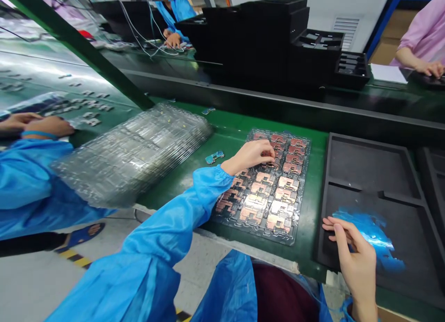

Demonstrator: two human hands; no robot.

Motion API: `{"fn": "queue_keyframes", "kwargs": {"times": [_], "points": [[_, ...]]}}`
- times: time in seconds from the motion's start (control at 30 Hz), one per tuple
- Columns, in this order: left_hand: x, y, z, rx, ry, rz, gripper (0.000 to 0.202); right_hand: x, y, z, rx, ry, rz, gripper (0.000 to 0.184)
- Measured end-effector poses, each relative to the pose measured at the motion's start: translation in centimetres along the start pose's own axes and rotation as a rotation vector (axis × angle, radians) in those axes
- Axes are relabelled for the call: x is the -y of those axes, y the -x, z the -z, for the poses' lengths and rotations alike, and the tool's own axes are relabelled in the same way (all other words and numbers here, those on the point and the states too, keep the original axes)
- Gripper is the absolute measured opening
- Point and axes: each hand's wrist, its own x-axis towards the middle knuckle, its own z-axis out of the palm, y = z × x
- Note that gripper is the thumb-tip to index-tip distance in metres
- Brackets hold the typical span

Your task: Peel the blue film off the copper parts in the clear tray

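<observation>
My left hand [252, 154] reaches over a clear plastic blister tray [295, 229], fingers bent together at the upper rows; whatever is between the fingertips is hidden. Copper-coloured circuit boards [260, 188] lie in the tray's pockets, some shining in the light. My right hand [354, 257] is over the near left part of a black tray [365, 167], its fingers loosely curled and apart from the thumb. Beside those fingers, shiny blue film pieces [370, 234] lie in that tray, blurred. A loose blue circuit board [214, 157] rests on the green bench [181, 183] near my left forearm.
A stack of clear trays [139, 146] stands to the left, beside a co-worker's blue sleeve [31, 173]. A green post [79, 48] slants across the bench. Black boxes [257, 39] stand behind a raised ledge. Two other people work across the bench.
</observation>
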Motion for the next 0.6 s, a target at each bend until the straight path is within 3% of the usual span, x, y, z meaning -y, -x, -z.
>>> {"fn": "queue_keyframes", "kwargs": {"times": [0.27, 0.4, 0.5, 0.6], "points": [[-0.7, 1.7, -1.1, -0.031, -0.06, -0.067, 0.018, 0.3, 0.0, 0.2, -0.002, 0.008, -0.023, 0.034], [-0.5, 2.6, 0.0, -0.081, -0.081, -0.005, 0.024, 0.1, 0.2, 0.5, -0.018, 0.042, -0.021, 0.038], [1.9, 2.6, 2.2, -0.193, -0.149, 0.173, 0.032, -0.8, 0.3, 1.0, -0.029, 0.093, 0.017, 0.038], [6.3, 1.7, 5.1, -0.275, -0.23, 0.383, 0.027, -2.2, 0.5, 1.0, -0.038, 0.07, 0.034, 0.036]]}}
